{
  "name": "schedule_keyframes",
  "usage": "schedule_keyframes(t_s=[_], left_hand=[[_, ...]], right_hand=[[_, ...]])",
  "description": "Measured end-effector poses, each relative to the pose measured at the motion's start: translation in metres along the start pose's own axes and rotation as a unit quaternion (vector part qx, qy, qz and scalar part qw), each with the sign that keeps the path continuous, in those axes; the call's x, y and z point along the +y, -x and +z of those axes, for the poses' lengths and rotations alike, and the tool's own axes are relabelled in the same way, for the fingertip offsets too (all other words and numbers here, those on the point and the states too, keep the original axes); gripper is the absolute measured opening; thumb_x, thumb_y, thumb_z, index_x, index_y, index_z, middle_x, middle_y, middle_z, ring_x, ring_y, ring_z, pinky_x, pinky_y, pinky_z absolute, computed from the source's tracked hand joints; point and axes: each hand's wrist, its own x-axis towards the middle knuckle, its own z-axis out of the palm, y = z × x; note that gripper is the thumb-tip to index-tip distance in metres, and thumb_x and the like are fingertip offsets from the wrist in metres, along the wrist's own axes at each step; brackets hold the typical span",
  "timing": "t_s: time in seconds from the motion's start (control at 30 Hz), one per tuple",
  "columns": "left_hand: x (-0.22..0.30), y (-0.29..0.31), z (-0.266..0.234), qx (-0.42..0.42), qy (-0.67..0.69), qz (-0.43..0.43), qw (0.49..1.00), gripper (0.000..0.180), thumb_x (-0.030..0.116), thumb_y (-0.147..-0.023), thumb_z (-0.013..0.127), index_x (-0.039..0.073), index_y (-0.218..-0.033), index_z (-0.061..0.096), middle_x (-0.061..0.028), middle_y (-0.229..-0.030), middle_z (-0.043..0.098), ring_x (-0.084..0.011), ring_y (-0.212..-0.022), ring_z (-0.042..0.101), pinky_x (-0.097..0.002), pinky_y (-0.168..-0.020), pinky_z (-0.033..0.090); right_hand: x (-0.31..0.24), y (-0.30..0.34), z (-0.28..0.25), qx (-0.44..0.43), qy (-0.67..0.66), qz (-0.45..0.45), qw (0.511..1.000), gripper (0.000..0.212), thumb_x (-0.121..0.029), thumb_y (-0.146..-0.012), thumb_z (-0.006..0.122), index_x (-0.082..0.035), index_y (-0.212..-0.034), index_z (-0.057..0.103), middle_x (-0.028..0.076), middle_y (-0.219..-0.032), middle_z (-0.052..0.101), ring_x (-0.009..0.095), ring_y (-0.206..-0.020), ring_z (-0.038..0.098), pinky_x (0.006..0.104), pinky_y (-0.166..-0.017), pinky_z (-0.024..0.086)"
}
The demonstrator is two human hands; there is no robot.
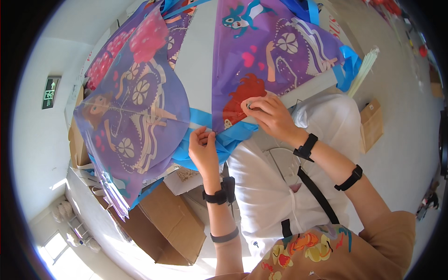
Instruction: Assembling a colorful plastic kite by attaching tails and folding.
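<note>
A thin purple kite (233, 60) printed with a red-haired cartoon figure lies across the table before me. My left hand (203, 144) is closed, fingertips pinched at the kite's lower corner beside a blue ribbon tail (224, 144). Over the red hair of the print, my right hand (275, 116) is closed, thumb and fingers together. A small dark round thing (248, 106) shows at those fingertips; I cannot make out what it is. To the left lies a stack of similar purple kites (135, 107), hanging over the table's edge.
An open cardboard box (172, 224) stands below the table at the left. A bundle of pale thin strips (366, 70) sticks out at the table's right. My white-trousered lap (261, 186) is close under the table edge. A brown carton (372, 126) stands on the floor at right.
</note>
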Motion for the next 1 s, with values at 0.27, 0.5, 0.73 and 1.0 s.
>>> schedule_keyframes(t_s=[0.27,0.5,0.73,1.0], left_hand=[[0.0,0.002,-0.001,0.018,0.025,-0.033,0.999,0.025,0.001,-0.088,0.071,-0.004,-0.111,0.064,-0.0091,-0.087,0.069,-0.0146,-0.073,0.063,-0.0284,-0.067,0.051],[0.005,0.005,-0.001,0.019,-0.099,0.035,0.994,0.028,0.0,-0.084,0.074,-0.005,-0.109,0.063,-0.0088,-0.083,0.07,-0.0139,-0.072,0.065,-0.0268,-0.066,0.051],[0.024,-0.006,0.001,-0.024,-0.15,-0.025,0.988,0.025,-0.003,-0.082,0.071,-0.003,-0.104,0.06,-0.0111,-0.085,0.067,-0.0214,-0.077,0.066,-0.0338,-0.07,0.052],[0.02,0.007,0.051,-0.09,-0.157,0.228,0.957,0.016,-0.004,-0.086,0.059,-0.002,-0.101,0.058,-0.0184,-0.099,0.059,-0.0362,-0.093,0.057,-0.0435,-0.083,0.047]], right_hand=[[-0.011,0.003,0.001,-0.013,0.047,0.008,0.999,0.029,-0.004,-0.083,0.068,-0.004,-0.112,0.068,0.004,-0.113,0.063,0.021,-0.109,0.06,0.0394,-0.093,0.048],[-0.012,0.007,-0.002,-0.043,0.084,-0.004,0.996,0.035,-0.01,-0.083,0.068,0.0,-0.117,0.066,0.01,-0.117,0.063,0.025,-0.114,0.059,0.0409,-0.098,0.049],[-0.044,0.012,0.015,-0.103,0.047,-0.055,0.992,0.047,-0.016,-0.087,0.064,0.004,-0.13,0.059,0.017,-0.136,0.057,0.031,-0.134,0.05,0.0442,-0.114,0.039],[-0.032,0.031,0.017,-0.082,-0.011,-0.005,0.997,0.045,-0.014,-0.091,0.06,0.005,-0.132,0.056,0.017,-0.14,0.055,0.032,-0.136,0.048,0.0444,-0.117,0.037]])
